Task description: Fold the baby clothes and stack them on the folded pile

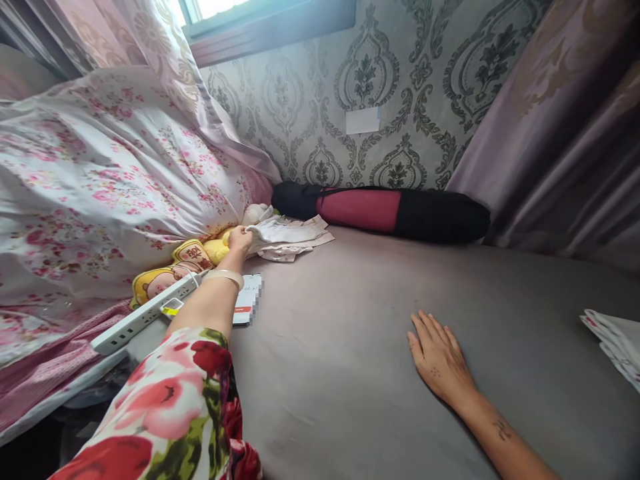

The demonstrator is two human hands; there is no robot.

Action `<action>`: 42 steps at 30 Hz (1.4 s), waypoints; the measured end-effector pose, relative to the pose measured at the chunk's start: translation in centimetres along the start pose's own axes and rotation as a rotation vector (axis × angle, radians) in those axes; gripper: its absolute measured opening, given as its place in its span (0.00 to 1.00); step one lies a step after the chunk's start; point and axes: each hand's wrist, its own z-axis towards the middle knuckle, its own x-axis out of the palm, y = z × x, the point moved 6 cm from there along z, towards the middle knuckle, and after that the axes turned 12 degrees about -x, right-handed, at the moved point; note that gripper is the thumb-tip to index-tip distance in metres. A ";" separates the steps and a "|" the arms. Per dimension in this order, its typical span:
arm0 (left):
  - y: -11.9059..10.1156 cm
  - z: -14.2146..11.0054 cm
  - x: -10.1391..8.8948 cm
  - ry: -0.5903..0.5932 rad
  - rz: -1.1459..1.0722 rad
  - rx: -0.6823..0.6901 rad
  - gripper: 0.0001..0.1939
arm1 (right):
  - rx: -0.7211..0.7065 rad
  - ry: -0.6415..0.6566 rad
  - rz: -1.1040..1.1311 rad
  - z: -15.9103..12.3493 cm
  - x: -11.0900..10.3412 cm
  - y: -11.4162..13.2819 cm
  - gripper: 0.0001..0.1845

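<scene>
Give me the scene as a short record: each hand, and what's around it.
Left hand: gripping the left end of the white cloth
Right hand: palm down on the grey sheet, fingers extended, holding nothing
Beside left forearm: phone, power strip
Along the wall: black-and-maroon roll
Far right: folded cloth, cut off by frame

Mostly ones, a few twos

One left hand [240, 239] and one right hand [439, 360], two in all. One cloth pile [290, 233], one cloth stack [617, 340]; the layers in each cannot be counted. One phone [245, 300], one power strip [147, 315], one bracelet [226, 275], one long bag [360, 212], one wall card [363, 121], one window [220, 7]. Toys [155, 287]: at least two, overlapping, the exact number unclear.
</scene>
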 end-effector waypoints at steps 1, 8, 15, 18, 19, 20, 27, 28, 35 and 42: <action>-0.7 -0.4 0.4 0.010 -0.060 0.013 0.05 | -0.001 0.000 0.002 0.0 0.0 0.0 0.33; -5.3 -4.2 3.7 0.082 -0.421 0.049 0.08 | -0.003 0.003 0.003 0.1 -0.1 0.0 0.33; -8.5 -10.6 7.3 0.339 -0.811 0.110 0.10 | -0.003 0.007 -0.005 0.1 -0.1 0.1 0.32; -9.4 -13.8 8.7 0.434 -0.883 0.116 0.12 | 0.000 0.005 0.001 0.0 -0.2 0.1 0.32; -9.6 -14.8 9.1 0.451 -0.886 0.119 0.13 | 0.001 0.006 0.005 0.0 -0.2 0.1 0.31; -9.7 -15.8 9.5 0.466 -0.887 0.121 0.14 | 0.002 0.006 0.009 0.0 -0.2 0.0 0.31; -10.3 -22.7 11.8 0.635 -0.981 0.114 0.13 | -0.016 0.003 -0.006 -0.1 -0.2 0.0 0.30; -10.5 -23.7 12.1 0.660 -0.984 0.116 0.13 | -0.019 0.003 -0.007 -0.1 -0.2 0.0 0.30; -10.8 -28.6 13.5 0.728 -0.941 0.061 0.17 | -0.006 0.030 0.057 0.0 -0.9 0.5 0.29; -10.2 -32.3 14.4 0.925 -0.961 -0.094 0.19 | -0.043 -0.109 0.233 -0.1 -2.7 0.9 0.25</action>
